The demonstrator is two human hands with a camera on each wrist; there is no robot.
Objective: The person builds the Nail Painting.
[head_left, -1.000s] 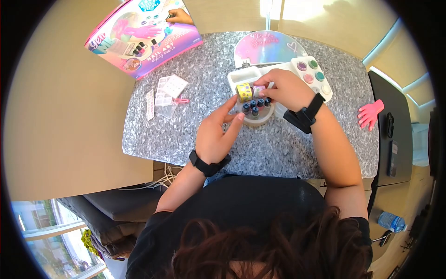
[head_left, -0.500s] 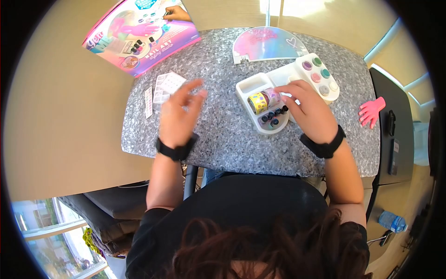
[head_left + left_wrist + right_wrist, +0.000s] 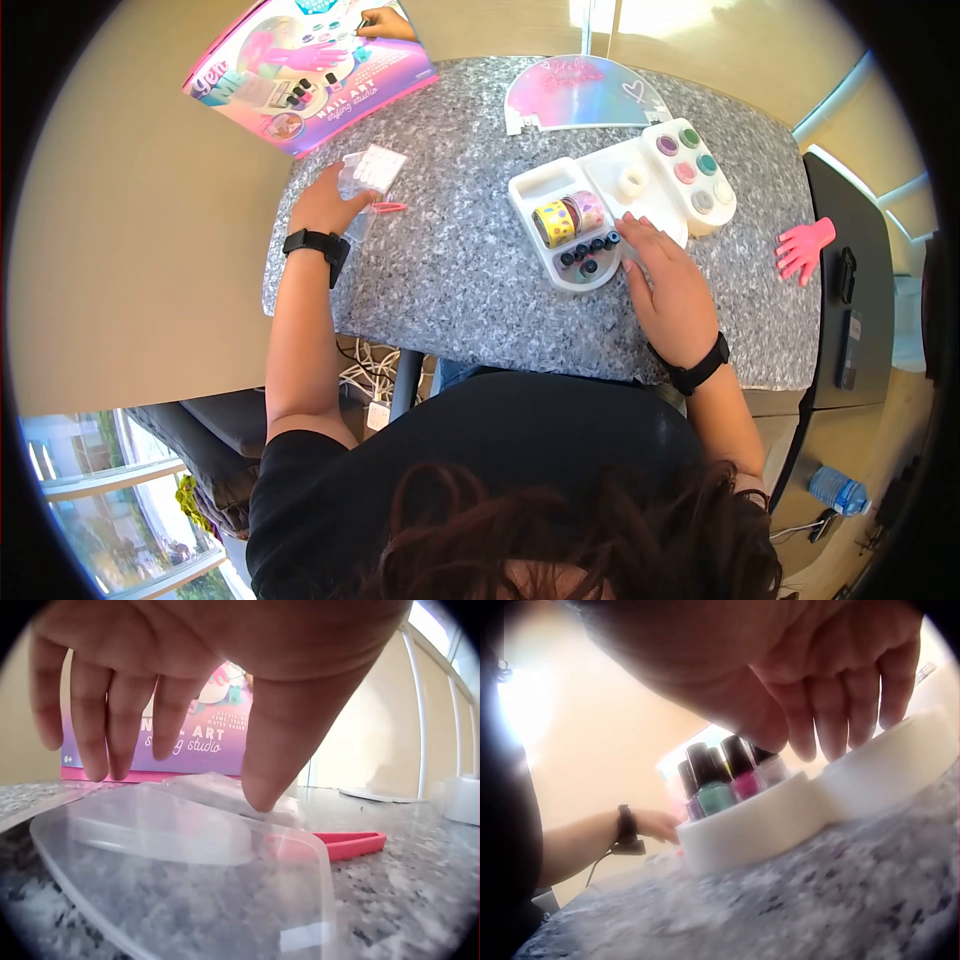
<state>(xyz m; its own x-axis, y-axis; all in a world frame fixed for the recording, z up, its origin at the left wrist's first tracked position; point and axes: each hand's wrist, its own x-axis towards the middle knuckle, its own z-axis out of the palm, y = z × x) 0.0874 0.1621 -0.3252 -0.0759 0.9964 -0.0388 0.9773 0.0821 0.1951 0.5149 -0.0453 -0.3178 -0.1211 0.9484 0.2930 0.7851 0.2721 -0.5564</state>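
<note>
My left hand (image 3: pixel 325 205) reaches over a clear plastic piece (image 3: pixel 180 885) and white sticker sheets (image 3: pixel 380 168) on the left of the table. In the left wrist view its fingers hang apart, the thumb tip close over the plastic. Pink tweezers (image 3: pixel 390 207) lie beside the thumb. My right hand (image 3: pixel 672 295) has its fingers extended at the edge of a white tray (image 3: pixel 540 184). That tray holds a yellow patterned roll (image 3: pixel 553 224), a pink patterned roll (image 3: pixel 586 210) and several dark-capped nail polish bottles (image 3: pixel 716 796), close by the right fingertips.
Round pots of colour (image 3: pixel 685 173) sit in the tray's right section. Behind it lies a rainbow half-round panel (image 3: pixel 590 95). A nail art box (image 3: pixel 310 80) stands at the back left, and a pink model hand (image 3: pixel 805 250) lies at the right edge.
The left hand has gone from the tray to the sheets at the left. My right hand has let go of the pink roll and drawn back to the tray's near side.
</note>
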